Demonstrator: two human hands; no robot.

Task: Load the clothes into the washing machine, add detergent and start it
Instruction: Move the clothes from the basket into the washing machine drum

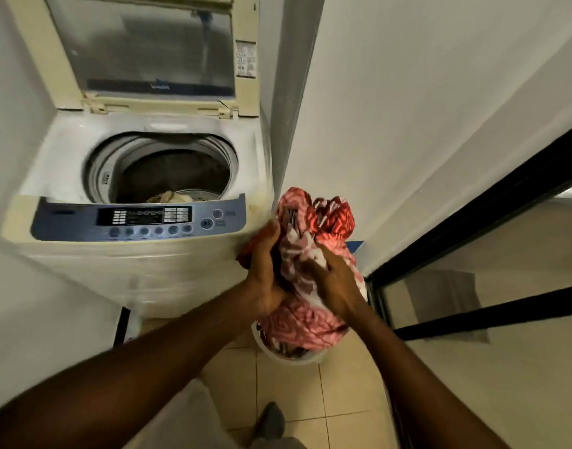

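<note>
**Loading under way: a bundle in both hands, machine open**

I have both hands on a red and pink patterned cloth (313, 254); my left hand (265, 270) is clamped on its left side, my right hand (334, 280) is clamped on its lower right, fingers dug into the folds; the grip is closed on fabric on both sides, nothing slack between them.

Directly below the grip sits a white basket (291, 354) on the tiled floor, with more of the same patterned fabric bulging out of it; the bundle appears partly lifted and partly still in the basket, though I cannot tell where one piece ends.

Up and to the left of the grip stands the washing machine (138, 264); its lid (142, 50) is raised and propped back; the drum (167, 176) is open, with a pale garment (171, 197) lying at the bottom; the control panel (138, 218) lies between the drum and my left hand.

My reading: loading has begun but is far from finished; this bundle has to go up and left into the drum; the basket is not yet emptied; I see no detergent anywhere; closing the lid and pressing start are all still ahead.
</note>
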